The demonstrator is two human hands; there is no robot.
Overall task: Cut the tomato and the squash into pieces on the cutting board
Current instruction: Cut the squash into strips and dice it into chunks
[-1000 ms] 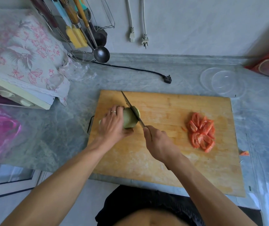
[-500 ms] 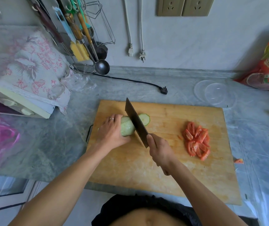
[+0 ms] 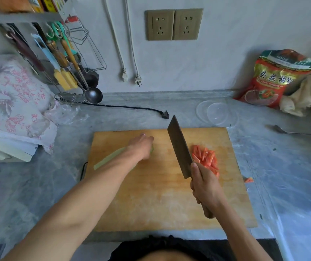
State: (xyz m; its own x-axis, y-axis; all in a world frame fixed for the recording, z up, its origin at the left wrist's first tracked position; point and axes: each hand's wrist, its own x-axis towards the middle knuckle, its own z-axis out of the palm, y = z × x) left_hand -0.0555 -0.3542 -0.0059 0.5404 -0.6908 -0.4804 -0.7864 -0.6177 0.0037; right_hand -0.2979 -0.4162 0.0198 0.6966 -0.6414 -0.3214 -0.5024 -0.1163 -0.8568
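Note:
A wooden cutting board (image 3: pixel 160 194) lies on the grey counter. My left hand (image 3: pixel 141 147) rests over the pale green squash (image 3: pixel 109 159); a long cut strip of it shows beside my forearm, and a green edge shows at my fingers. The rest of the squash is hidden under the hand. My right hand (image 3: pixel 205 189) grips the handle of a cleaver (image 3: pixel 179 147), whose blade is raised and tilted above the board's middle, apart from the squash. A pile of red tomato pieces (image 3: pixel 205 157) lies on the board's right side, just behind the blade.
A stray tomato bit (image 3: pixel 248 179) lies on the counter right of the board. Behind the board are clear plastic lids (image 3: pixel 216 113), a black plug (image 3: pixel 165 115), a red bag (image 3: pixel 275 78) and a spoon (image 3: pixel 282 129). A ladle (image 3: pixel 93 95) and a cloth-covered appliance (image 3: pixel 13 104) are at the left.
The cleaver has come up off the squash and swung right, toward the tomato pile. My left hand has slid farther back on the board over the squash. The view has tilted upward.

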